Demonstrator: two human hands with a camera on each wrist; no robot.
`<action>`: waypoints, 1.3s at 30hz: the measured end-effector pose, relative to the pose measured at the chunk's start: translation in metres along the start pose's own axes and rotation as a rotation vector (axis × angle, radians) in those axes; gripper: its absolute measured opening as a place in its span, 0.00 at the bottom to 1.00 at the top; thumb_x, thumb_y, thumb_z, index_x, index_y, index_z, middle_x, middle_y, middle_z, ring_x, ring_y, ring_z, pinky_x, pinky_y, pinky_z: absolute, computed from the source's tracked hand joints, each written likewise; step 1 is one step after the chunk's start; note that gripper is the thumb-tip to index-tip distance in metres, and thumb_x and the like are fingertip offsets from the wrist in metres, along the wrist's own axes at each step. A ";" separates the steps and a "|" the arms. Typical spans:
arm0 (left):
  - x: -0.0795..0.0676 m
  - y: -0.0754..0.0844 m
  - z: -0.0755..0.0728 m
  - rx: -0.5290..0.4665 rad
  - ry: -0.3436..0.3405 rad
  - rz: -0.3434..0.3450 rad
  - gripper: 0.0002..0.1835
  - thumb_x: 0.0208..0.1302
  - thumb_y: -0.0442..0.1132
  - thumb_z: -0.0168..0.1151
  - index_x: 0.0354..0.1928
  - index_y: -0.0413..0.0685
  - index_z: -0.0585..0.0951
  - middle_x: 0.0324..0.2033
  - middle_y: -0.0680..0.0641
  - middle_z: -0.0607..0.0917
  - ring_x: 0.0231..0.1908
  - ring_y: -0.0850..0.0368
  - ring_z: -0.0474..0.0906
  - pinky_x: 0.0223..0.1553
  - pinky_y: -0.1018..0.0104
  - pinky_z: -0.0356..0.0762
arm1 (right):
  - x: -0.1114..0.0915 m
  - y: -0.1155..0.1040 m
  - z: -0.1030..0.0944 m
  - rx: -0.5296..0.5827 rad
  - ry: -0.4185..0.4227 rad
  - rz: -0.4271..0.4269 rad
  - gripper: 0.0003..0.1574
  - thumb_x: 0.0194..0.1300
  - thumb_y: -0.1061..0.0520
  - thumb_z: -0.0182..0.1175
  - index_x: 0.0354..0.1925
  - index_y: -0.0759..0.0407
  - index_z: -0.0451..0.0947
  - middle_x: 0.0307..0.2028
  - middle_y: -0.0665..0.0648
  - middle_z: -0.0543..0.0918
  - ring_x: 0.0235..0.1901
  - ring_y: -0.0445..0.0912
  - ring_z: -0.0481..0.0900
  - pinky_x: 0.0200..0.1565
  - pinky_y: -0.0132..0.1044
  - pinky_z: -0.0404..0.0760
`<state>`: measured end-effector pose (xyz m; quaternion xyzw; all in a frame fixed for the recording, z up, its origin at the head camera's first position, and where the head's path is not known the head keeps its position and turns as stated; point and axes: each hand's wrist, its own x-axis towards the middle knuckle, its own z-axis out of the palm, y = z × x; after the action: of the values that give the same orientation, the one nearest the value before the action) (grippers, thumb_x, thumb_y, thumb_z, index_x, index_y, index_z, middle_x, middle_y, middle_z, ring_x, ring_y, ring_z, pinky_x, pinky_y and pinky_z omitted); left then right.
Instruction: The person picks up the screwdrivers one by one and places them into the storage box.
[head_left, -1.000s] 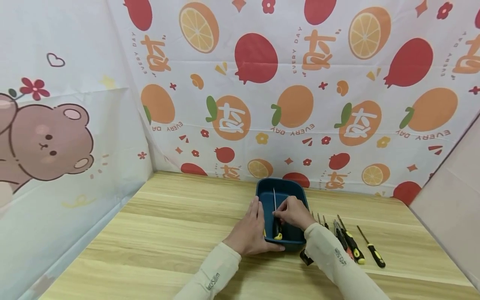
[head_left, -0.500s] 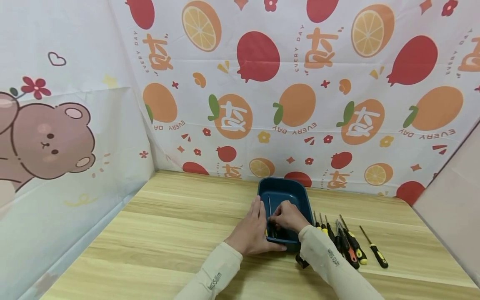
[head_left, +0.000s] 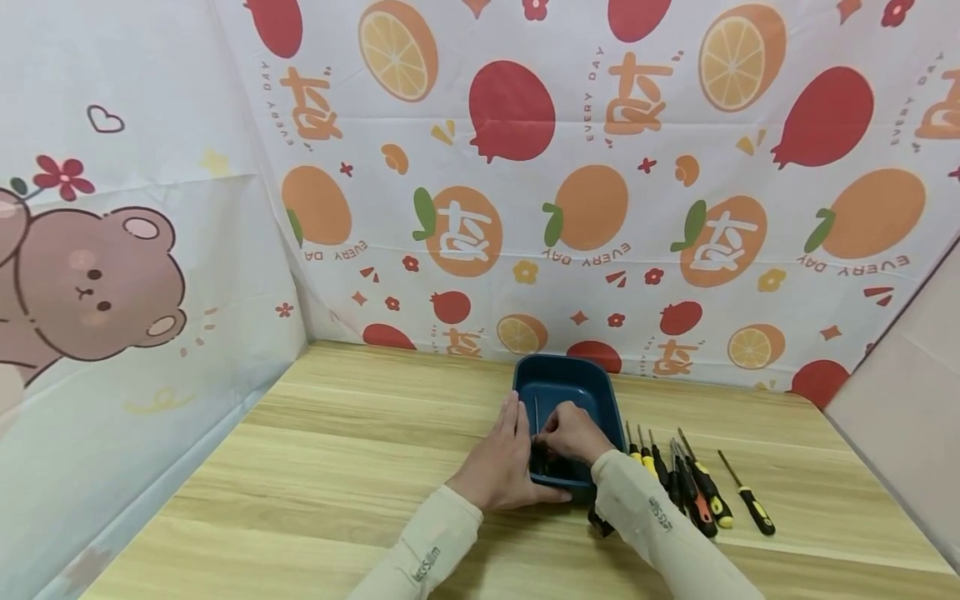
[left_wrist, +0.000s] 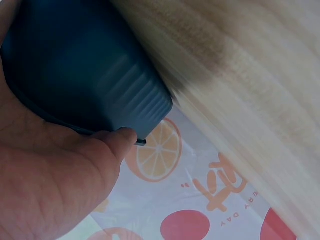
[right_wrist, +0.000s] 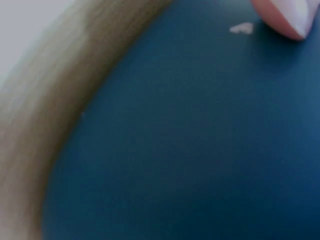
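Note:
A dark blue plastic box [head_left: 566, 367] stands toward the back of the table. My left hand [head_left: 491, 471] lies against its near left corner, fingers straight along the left wall and thumb stretched along the front. In the left wrist view, that thumb touches the rim of the box [left_wrist: 95, 75]. Inside the box my right hand [head_left: 577, 433] pinches a screwdriver with a dark handle [head_left: 542, 462], its thin shaft pointing toward the back, near the left wall. The right wrist view has only a fingertip [right_wrist: 287, 15] over blue plastic [right_wrist: 150, 135]; the screwdriver is out of sight there.
Right of the box lies a row of several screwdrivers [head_left: 701, 483] with black, yellow and orange handles. One more screwdriver [head_left: 746, 493] lies apart, farther right. A small black object [head_left: 598, 523] shows beneath the right sleeve. Printed cloth walls [head_left: 420, 300] border the wooden table [head_left: 337, 450].
My right hand has brought the screwdriver down and left inside the box, toward the left wall. More of the row on the right shows as the right forearm shifts left. My left hand stays in place.

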<state>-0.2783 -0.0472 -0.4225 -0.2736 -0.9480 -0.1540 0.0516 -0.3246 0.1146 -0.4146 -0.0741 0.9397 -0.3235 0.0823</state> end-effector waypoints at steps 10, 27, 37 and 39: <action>0.002 0.001 -0.002 -0.004 -0.006 0.000 0.72 0.49 0.80 0.64 0.77 0.27 0.50 0.78 0.31 0.47 0.76 0.39 0.49 0.68 0.55 0.68 | -0.008 -0.004 -0.020 -0.008 -0.049 -0.066 0.10 0.67 0.56 0.68 0.30 0.60 0.88 0.22 0.53 0.85 0.22 0.43 0.83 0.34 0.38 0.85; 0.002 0.000 -0.003 -0.017 0.034 0.005 0.73 0.47 0.78 0.68 0.76 0.27 0.51 0.77 0.30 0.50 0.75 0.37 0.53 0.66 0.50 0.70 | -0.043 0.048 -0.108 -0.198 0.225 -0.191 0.11 0.72 0.58 0.62 0.45 0.64 0.85 0.37 0.55 0.85 0.35 0.47 0.81 0.37 0.44 0.84; 0.004 -0.001 -0.001 -0.018 0.035 0.007 0.74 0.46 0.78 0.68 0.76 0.27 0.50 0.77 0.30 0.49 0.76 0.38 0.51 0.67 0.51 0.69 | -0.068 0.110 -0.149 -0.448 0.166 -0.063 0.08 0.59 0.67 0.67 0.38 0.72 0.83 0.36 0.66 0.85 0.34 0.55 0.82 0.37 0.56 0.84; 0.004 -0.001 -0.001 -0.017 0.036 0.009 0.74 0.46 0.78 0.68 0.76 0.26 0.50 0.77 0.30 0.49 0.76 0.37 0.51 0.67 0.51 0.69 | -0.074 0.121 -0.154 -0.467 0.116 -0.018 0.05 0.56 0.69 0.67 0.34 0.69 0.82 0.34 0.64 0.84 0.32 0.55 0.81 0.35 0.55 0.83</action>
<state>-0.2818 -0.0464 -0.4207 -0.2754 -0.9444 -0.1667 0.0672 -0.2943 0.3145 -0.3623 -0.0807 0.9915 -0.1019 0.0060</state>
